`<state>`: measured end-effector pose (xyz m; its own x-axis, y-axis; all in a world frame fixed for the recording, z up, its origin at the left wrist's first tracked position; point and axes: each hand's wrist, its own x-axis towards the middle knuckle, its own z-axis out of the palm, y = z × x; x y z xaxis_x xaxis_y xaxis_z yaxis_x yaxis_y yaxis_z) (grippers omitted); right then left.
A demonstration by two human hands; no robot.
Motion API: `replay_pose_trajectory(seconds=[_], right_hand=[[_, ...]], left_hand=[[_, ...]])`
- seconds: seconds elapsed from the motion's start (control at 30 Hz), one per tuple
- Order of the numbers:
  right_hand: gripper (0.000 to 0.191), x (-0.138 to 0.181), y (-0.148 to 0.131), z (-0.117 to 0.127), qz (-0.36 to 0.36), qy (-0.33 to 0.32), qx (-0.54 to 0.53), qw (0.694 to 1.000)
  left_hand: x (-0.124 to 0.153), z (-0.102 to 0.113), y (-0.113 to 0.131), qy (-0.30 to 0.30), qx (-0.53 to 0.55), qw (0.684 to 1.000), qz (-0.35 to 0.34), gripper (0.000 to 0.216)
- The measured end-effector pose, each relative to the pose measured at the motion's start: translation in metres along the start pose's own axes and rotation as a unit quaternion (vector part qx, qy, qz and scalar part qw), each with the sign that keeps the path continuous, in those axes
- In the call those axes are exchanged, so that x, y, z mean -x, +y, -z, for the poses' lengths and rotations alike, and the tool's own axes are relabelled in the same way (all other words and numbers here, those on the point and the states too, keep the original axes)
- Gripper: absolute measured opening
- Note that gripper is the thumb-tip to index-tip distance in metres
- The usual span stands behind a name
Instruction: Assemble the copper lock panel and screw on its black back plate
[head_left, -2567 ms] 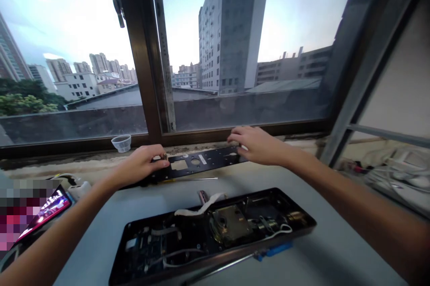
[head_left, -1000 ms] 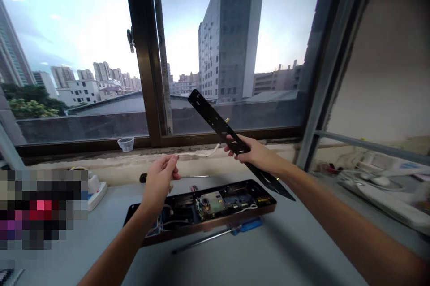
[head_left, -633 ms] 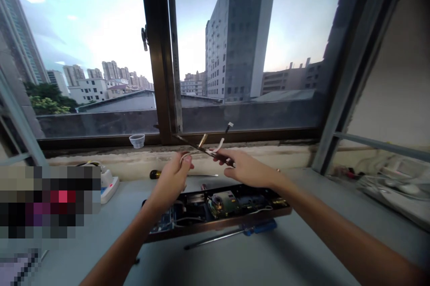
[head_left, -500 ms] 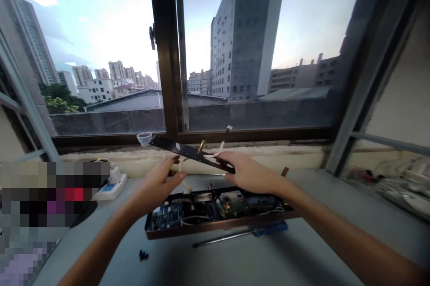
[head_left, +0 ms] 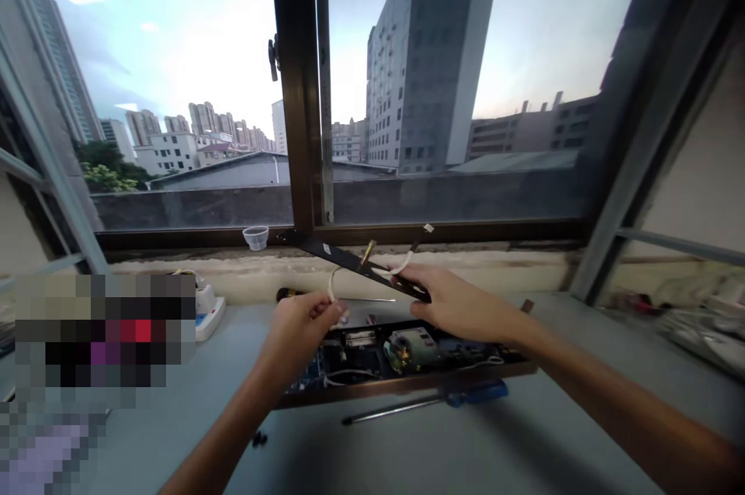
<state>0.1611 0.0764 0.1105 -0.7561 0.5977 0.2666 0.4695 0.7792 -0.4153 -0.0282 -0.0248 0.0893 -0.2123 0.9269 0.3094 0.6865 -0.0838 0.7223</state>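
My right hand (head_left: 445, 292) grips the near right end of a long, thin black panel (head_left: 341, 254), which slants up to the left above the table. A brass-coloured post (head_left: 367, 253) stands up from the panel, and a white cable (head_left: 333, 282) runs from it. My left hand (head_left: 308, 316) is closed on that cable, pinching it near its lower end. Below both hands lies an open, long, narrow device case (head_left: 407, 385) with circuit boards and wires inside. Its left part is partly hidden by my left hand and forearm.
A blue-handled screwdriver (head_left: 477, 394) lies in front of the case; another screwdriver (head_left: 291, 295) lies behind it. Small black screws (head_left: 259, 439) sit at front left. A clear plastic cup (head_left: 256, 237) stands by the window, and a white power strip (head_left: 210, 316) lies at left.
My left hand has moved right and down and closed on the white cable, having been more open beside it. The panel and my right hand appear shifted slightly right as the view turned.
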Motion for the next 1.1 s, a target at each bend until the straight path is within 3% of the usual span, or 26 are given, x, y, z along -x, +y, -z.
replay_pose_trajectory(seconds=[0.2,0.4,0.57,0.83,0.97,1.1], right_hand=[[0.051,0.002,0.006,-0.013,-0.033,0.021,-0.017,0.999],[0.040,-0.002,0.010,-0.005,-0.029,0.020,-0.037,0.999],[0.035,-0.006,0.003,-0.001,0.014,-0.001,-0.037,0.999],[0.055,-0.017,-0.007,-0.017,0.103,-0.034,0.030,0.994],[0.056,-0.013,0.000,-0.021,0.090,-0.051,0.051,0.993],[0.054,-0.004,0.006,-0.021,0.097,-0.087,0.060,0.990]], left_hand=[[-0.005,-0.005,-0.002,-0.016,0.051,0.999,-0.004,0.029],[-0.004,-0.005,-0.002,-0.041,0.005,0.999,-0.016,0.027],[-0.005,-0.007,0.007,-0.064,-0.040,0.996,-0.038,0.028],[-0.003,-0.010,-0.004,-0.050,-0.091,0.993,-0.051,0.025],[0.025,0.008,-0.014,-0.045,-0.127,0.989,-0.059,0.029],[0.051,0.048,-0.017,-0.034,-0.145,0.988,-0.045,0.022]])
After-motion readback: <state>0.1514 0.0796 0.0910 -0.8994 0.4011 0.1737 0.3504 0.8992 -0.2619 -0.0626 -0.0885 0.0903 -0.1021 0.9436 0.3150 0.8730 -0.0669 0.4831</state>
